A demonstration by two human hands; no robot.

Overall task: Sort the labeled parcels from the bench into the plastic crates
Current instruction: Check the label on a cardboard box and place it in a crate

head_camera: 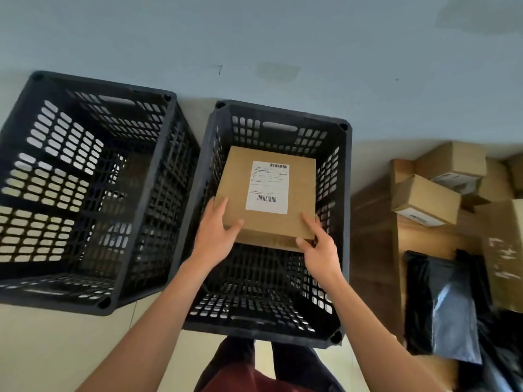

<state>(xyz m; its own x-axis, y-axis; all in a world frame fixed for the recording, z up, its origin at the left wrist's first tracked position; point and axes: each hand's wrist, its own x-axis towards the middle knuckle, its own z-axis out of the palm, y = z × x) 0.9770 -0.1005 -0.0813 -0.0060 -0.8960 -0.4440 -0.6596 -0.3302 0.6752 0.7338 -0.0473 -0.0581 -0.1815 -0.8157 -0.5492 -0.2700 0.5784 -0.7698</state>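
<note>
Both hands (268, 243) grip flat cardboard parcel (268, 193) inside perforated black crate (343, 222).

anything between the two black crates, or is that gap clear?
Head view: nothing lies between the empty black plastic crate and the black plastic crate holding the brown cardboard parcel; only a bare sliver of pale floor shows.
</note>
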